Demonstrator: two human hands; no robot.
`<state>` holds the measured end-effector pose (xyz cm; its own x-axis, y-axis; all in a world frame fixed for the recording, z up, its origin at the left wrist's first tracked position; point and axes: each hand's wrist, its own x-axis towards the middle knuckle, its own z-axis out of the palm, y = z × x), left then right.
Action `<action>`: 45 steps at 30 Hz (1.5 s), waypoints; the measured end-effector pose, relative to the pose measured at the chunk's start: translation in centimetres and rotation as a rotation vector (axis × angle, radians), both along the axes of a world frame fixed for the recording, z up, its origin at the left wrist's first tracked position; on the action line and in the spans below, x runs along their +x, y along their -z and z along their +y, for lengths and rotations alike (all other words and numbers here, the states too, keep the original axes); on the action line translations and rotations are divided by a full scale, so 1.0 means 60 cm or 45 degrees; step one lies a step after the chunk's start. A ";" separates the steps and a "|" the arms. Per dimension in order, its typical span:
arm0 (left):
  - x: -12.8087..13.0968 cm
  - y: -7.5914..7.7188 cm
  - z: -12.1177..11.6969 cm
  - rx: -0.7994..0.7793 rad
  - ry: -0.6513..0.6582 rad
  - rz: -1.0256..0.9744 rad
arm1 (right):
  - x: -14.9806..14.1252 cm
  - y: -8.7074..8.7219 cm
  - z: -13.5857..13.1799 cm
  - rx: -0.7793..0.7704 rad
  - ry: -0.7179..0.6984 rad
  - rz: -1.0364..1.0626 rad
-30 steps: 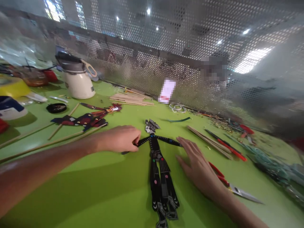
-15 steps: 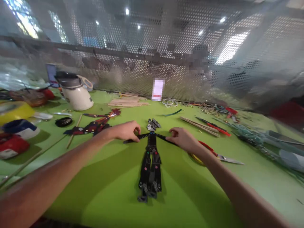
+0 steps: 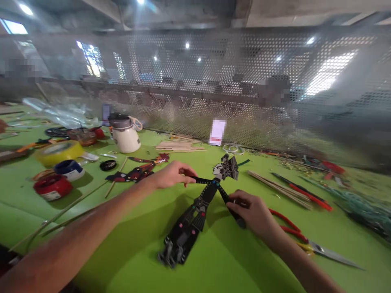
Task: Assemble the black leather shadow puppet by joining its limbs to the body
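Observation:
A flat black puppet figure (image 3: 195,211) with a pale face and dark headdress hangs tilted over the green table (image 3: 232,260), its feet touching the surface near me. My left hand (image 3: 171,174) pinches the end of one thin black puppet arm. My right hand (image 3: 253,212) is closed round the end of the other arm, lower and to the right. The head of the puppet points away from me, between my two hands.
A second dark red puppet (image 3: 137,171) lies at the left with thin wooden sticks (image 3: 180,145) beyond. A white jar (image 3: 126,136), tape rolls (image 3: 58,151) and lids stand far left. Red-handled scissors (image 3: 308,242) and pliers (image 3: 302,191) lie right. A perforated metal screen (image 3: 244,93) backs the table.
Both hands lifted the puppet by its arms from lying flat; it now hangs tilted with its head raised. My right hand closed on the arm and dropped lower.

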<state>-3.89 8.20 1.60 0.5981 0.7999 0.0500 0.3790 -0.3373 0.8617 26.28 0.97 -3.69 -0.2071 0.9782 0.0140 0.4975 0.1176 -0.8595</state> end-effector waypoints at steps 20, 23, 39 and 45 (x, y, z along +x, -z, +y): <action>0.044 0.044 -0.039 -0.216 0.126 -0.092 | -0.024 -0.045 -0.013 -0.223 0.110 0.419; 0.042 0.060 -0.021 -0.202 0.102 -0.143 | -0.017 -0.034 -0.007 -0.180 0.144 0.361; 0.017 0.067 0.008 -0.337 0.187 -0.117 | 0.012 -0.011 0.009 -0.233 0.342 0.730; 0.008 0.060 0.018 -0.231 0.054 -0.193 | 0.007 -0.018 0.000 -0.192 0.364 0.779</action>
